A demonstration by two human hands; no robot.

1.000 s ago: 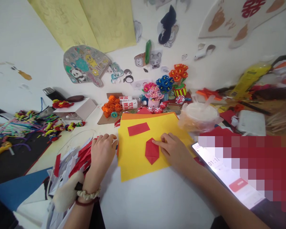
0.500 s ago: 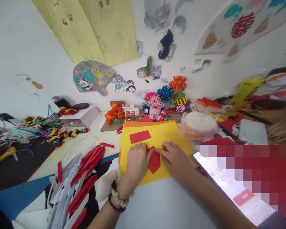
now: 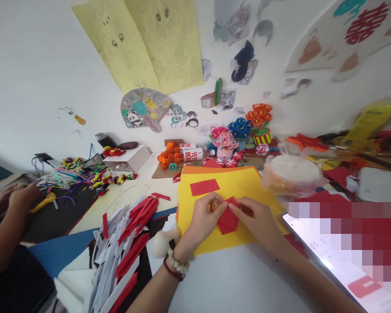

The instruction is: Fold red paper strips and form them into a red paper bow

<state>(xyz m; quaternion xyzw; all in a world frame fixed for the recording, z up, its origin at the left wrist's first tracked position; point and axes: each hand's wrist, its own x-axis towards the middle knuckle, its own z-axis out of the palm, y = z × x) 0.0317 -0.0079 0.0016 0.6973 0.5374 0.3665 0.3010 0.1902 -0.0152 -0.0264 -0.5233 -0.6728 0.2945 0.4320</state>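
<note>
A small folded red paper (image 3: 228, 222), pointed at top and bottom, is between my two hands. My left hand (image 3: 204, 219) pinches its upper left edge with thumb and index finger. Opposite it, the thumb and fingers of my right hand (image 3: 256, 219) pinch the upper right edge. Beneath lies a stack of yellow sheets (image 3: 190, 241) with orange ones under it. Just beyond my left hand, a flat red paper rectangle (image 3: 204, 187) rests on the yellow sheet.
Folded white and red paper strips (image 3: 130, 234) are heaped to the left. A lidded cup (image 3: 295, 169) and a phone (image 3: 326, 256) are on the right. Paper flowers (image 3: 226, 143) line the wall. At far left, another person's hands (image 3: 16, 200) are over a dark mat.
My view has turned left, bringing another person's hands into sight. My fingers have gone from pressing the folded red paper flat to pinching its upper edges.
</note>
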